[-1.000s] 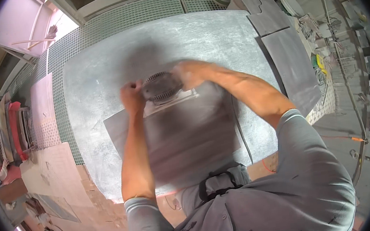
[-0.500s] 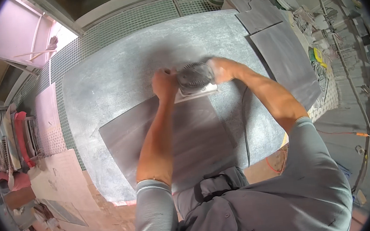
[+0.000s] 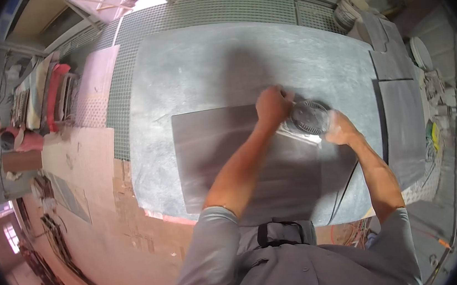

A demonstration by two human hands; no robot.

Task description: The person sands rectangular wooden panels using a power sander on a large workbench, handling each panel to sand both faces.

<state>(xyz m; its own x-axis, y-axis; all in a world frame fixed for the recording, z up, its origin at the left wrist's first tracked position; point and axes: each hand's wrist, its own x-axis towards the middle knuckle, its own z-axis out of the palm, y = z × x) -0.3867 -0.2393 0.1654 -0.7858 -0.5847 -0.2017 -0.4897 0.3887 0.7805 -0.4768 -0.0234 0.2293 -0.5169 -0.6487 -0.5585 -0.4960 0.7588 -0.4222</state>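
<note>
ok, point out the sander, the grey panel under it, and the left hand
sander (image 3: 308,117): head view, on its round ribbed top.
grey panel (image 3: 218,154): head view, on its bare left half.
left hand (image 3: 272,106): head view, on the back of the hand.

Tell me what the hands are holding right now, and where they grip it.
Both hands hold a round power sander on the grey panel: left hand on its left side, right hand on its right side.

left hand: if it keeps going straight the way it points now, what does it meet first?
The left hand points away from the body across the dusty grey table. Ahead lies only bare tabletop, then the mesh grating at the far edge. The way looks free, though fisheye bending makes the line approximate.
</note>
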